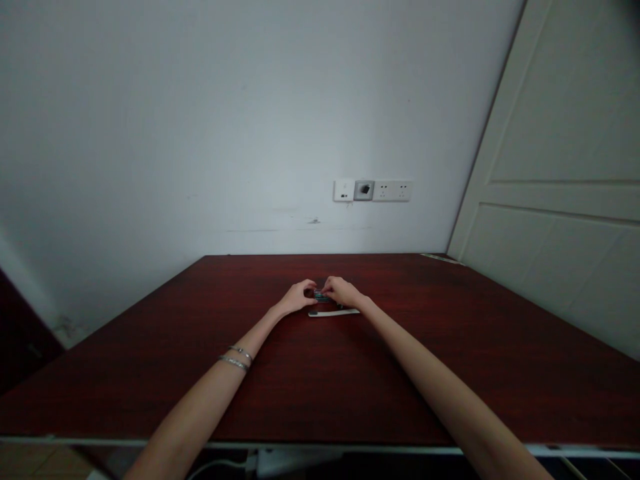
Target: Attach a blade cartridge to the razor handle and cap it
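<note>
My left hand (296,298) and my right hand (341,291) meet near the middle of a dark red wooden table (150,360). Both have their fingers curled round a small dark object (321,295) held between them; it is too small to name. Just in front of the hands a thin pale flat item (333,312) lies on the table, partly under my right wrist. Two metal bangles (237,357) sit on my left forearm.
A white wall stands behind the table with a row of sockets (373,191). A pale panelled door (560,200) runs along the right side. The table's front edge (320,445) is near me, with cables below it.
</note>
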A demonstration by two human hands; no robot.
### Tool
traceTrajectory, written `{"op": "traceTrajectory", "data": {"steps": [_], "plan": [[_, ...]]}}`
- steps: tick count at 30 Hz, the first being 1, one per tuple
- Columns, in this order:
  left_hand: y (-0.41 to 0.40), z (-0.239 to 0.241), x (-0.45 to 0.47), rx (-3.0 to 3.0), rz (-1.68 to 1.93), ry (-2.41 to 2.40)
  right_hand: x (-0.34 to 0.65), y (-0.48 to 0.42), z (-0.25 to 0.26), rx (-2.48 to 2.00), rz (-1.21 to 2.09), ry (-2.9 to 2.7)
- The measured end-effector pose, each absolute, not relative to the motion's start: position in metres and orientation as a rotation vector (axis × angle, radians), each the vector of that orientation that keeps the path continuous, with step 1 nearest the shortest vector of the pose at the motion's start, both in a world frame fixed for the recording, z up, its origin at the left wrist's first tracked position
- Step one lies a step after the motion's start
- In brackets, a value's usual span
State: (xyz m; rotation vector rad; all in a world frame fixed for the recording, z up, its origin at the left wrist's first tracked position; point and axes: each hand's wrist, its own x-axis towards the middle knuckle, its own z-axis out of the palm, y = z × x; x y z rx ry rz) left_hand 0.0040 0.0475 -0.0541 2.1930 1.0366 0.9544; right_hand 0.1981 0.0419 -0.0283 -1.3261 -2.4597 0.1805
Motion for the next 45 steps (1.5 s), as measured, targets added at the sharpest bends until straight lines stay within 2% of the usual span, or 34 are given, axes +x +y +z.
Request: {"op": "traceTrajectory", "data": {"steps": [16, 24, 32, 45], "plan": [[0.052, -0.058, 0.003, 2.204, 0.945, 1.038, 0.200, 0.045, -0.013, -1.339, 0.258, -2.487], [0.054, -0.061, 0.002, 2.157, 0.957, 1.050, 0.217, 0.031, -0.007, -1.735, 0.174, -2.303], [0.051, -0.056, -0.001, 2.181, 0.972, 1.158, 0.204, 0.023, -0.009, -1.901, 0.176, -2.312], [0.055, -0.055, 0.000, 2.177, 1.033, 1.178, 0.213, 0.027, -0.013, -1.812, 0.123, -2.281]]}}
